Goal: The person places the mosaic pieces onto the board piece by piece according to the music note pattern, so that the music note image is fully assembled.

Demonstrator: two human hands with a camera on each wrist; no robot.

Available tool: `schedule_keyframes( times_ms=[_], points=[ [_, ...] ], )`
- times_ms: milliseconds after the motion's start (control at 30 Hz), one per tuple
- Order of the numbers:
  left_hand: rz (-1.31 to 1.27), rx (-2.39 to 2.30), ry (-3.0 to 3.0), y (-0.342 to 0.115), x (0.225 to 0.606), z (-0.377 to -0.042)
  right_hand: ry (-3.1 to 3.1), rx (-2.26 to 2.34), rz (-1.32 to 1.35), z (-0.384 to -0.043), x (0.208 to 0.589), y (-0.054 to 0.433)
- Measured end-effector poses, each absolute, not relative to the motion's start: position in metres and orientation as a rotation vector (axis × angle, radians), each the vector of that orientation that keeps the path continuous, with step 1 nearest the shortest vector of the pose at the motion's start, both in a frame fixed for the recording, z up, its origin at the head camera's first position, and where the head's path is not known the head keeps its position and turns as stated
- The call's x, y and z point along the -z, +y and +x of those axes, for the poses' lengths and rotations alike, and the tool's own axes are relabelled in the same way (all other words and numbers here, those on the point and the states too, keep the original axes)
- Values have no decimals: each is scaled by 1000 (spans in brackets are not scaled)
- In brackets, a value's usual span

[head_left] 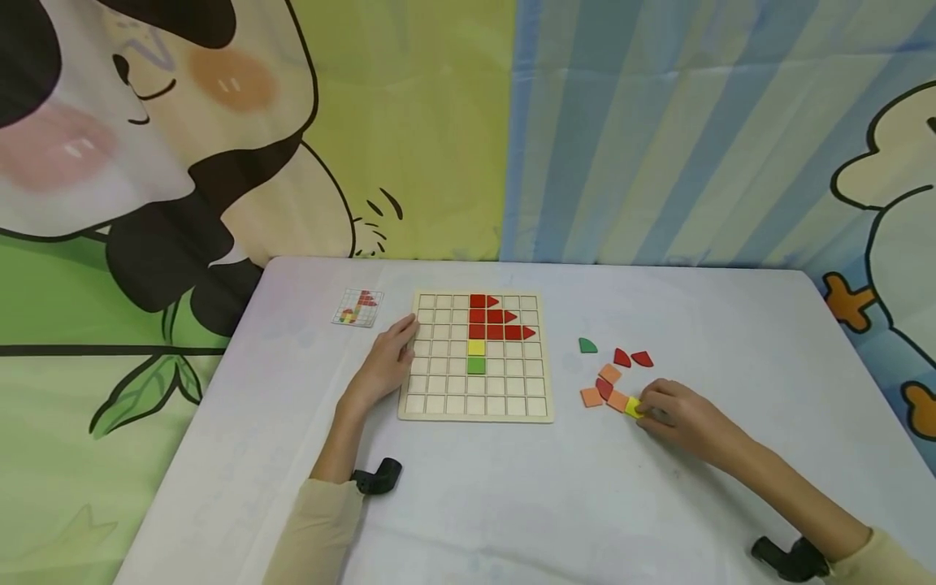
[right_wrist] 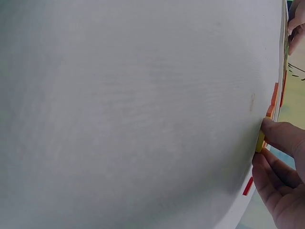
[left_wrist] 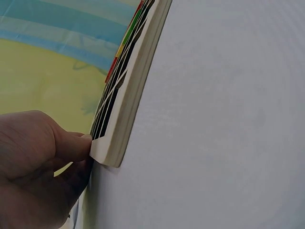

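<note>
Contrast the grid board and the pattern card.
Size: the grid board is larger than the pattern card.
Contact: the left hand holds the grid board's edge; neither hand touches the pattern card.
Shared: both show red shapes on a grid.

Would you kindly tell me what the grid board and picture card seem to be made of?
Grid board: probably matte wood, given its pale, dull look. Picture card: likely paper or cardstock, since it looks thin and printed; finish unclear.
</note>
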State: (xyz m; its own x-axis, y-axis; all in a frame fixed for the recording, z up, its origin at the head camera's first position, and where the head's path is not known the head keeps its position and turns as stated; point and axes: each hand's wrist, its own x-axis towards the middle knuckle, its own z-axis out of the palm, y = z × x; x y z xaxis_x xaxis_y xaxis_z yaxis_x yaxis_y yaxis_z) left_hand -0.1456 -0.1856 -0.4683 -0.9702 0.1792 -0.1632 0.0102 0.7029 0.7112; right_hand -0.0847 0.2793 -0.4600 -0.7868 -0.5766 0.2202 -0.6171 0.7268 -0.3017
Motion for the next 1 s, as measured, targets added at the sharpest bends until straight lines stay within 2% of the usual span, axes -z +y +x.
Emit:
schedule_keyframes(
  times_ms=[1000],
  points=[
    [143,-1122,2690,-186,469,-145,-2759,-680,991,-86,464,282]
  ],
)
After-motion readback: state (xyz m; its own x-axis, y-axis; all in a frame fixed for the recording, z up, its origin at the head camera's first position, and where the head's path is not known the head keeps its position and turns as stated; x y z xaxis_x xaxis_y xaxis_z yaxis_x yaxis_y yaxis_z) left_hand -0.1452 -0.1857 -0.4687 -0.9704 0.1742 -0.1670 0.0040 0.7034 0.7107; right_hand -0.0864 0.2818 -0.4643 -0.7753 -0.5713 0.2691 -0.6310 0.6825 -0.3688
